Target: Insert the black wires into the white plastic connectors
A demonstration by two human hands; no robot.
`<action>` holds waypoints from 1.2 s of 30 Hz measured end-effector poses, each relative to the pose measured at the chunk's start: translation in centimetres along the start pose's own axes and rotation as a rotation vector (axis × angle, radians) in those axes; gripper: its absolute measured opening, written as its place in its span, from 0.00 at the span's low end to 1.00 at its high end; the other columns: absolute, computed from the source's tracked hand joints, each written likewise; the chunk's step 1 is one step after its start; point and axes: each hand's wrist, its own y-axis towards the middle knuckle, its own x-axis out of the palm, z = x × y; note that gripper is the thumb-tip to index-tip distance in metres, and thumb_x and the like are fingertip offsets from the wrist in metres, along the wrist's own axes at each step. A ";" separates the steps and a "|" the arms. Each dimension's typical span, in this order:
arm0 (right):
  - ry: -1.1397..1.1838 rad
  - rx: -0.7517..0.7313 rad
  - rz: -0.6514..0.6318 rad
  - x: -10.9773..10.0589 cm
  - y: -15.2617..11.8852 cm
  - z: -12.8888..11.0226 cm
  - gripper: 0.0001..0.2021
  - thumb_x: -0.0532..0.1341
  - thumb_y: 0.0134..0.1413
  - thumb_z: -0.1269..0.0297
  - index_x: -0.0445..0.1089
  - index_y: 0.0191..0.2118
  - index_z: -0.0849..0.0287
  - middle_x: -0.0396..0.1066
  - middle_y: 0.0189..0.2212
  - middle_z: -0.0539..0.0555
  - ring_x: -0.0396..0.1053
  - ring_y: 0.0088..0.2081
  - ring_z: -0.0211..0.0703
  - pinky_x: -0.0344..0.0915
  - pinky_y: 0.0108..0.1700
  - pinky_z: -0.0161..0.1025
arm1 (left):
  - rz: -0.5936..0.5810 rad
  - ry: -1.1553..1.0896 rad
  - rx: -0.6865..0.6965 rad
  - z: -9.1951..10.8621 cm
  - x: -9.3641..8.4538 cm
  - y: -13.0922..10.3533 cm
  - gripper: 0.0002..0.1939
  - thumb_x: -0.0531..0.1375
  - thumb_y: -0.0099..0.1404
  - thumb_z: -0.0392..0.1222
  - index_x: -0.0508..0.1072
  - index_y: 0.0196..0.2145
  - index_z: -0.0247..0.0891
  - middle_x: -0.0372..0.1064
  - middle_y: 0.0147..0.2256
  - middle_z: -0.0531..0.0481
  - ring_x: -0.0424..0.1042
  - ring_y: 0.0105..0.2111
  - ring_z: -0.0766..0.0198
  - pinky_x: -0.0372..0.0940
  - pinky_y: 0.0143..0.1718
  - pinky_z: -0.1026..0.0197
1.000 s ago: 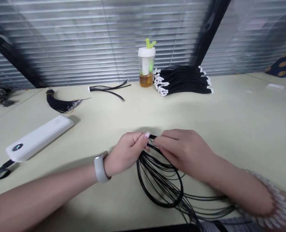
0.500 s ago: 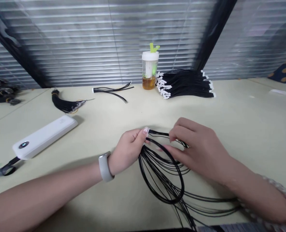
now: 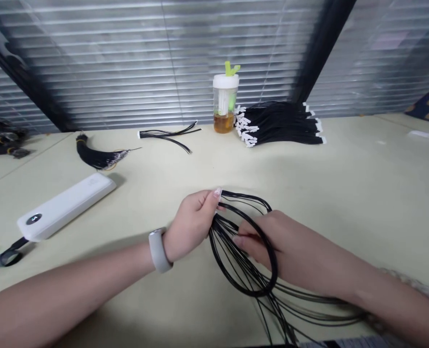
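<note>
My left hand (image 3: 196,217), with a grey watch band (image 3: 160,250) on its wrist, is closed round one end of a bundle of black wires (image 3: 236,253). Its thumb presses on top, and a bit of white shows by the thumb tip. From this grip the wires fan out to the lower right, and a thicker black loop (image 3: 275,268) curves round in front. My right hand (image 3: 294,249) reaches in at the loop, thumb and fingers pinched together on the wires. Which strands it holds is partly hidden.
A drink bottle (image 3: 224,104) stands at the back beside a pile of black cables with white connectors (image 3: 283,123). Farther left lie a short wire harness (image 3: 167,135), a tied black wire bundle (image 3: 94,153) and a white power bank (image 3: 67,205). Window blinds (image 3: 127,58) rise behind the table.
My right hand has moved down and slightly left, and its fingers have gone from apart to pinched among the wires. The left hand holds nearly still.
</note>
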 end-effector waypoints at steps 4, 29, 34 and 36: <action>0.039 -0.003 0.038 0.2 0.4 0.0 0.10 0.51 0.56 0.71 0.57 0.24 0.58 0.61 0.20 0.44 0.56 0.21 0.31 0.54 0.23 0.29 | 0.003 0.014 0.009 0.1 0.0 -0.2 0.24 0.48 0.63 0.57 0.62 0.21 0.35 0.54 0.16 0.55 0.53 0.16 0.73 0.51 0.17 0.69; 0.080 -0.067 0.086 2.2 0.9 1.3 0.12 0.49 0.57 0.71 0.53 0.22 0.60 0.54 0.20 0.44 0.50 0.23 0.30 0.51 0.25 0.30 | 0.042 0.068 0.102 0.5 0.2 -0.5 0.21 0.47 0.65 0.51 0.62 0.22 0.35 0.56 0.18 0.55 0.55 0.20 0.71 0.54 0.22 0.68; 0.008 -0.050 0.087 1.6 1.0 1.0 0.11 0.49 0.56 0.72 0.54 0.23 0.59 0.54 0.19 0.44 0.50 0.22 0.30 0.49 0.24 0.30 | 0.042 0.066 0.104 0.5 0.2 -0.5 0.20 0.47 0.65 0.51 0.60 0.21 0.35 0.54 0.17 0.56 0.54 0.19 0.71 0.54 0.22 0.68; -0.056 -0.034 0.085 1.0 0.9 0.8 0.11 0.51 0.54 0.71 0.56 0.22 0.60 0.56 0.20 0.45 0.52 0.22 0.30 0.51 0.25 0.31 | 0.033 0.065 0.113 0.5 0.1 -0.5 0.21 0.47 0.65 0.51 0.59 0.20 0.36 0.52 0.17 0.56 0.52 0.19 0.72 0.53 0.22 0.68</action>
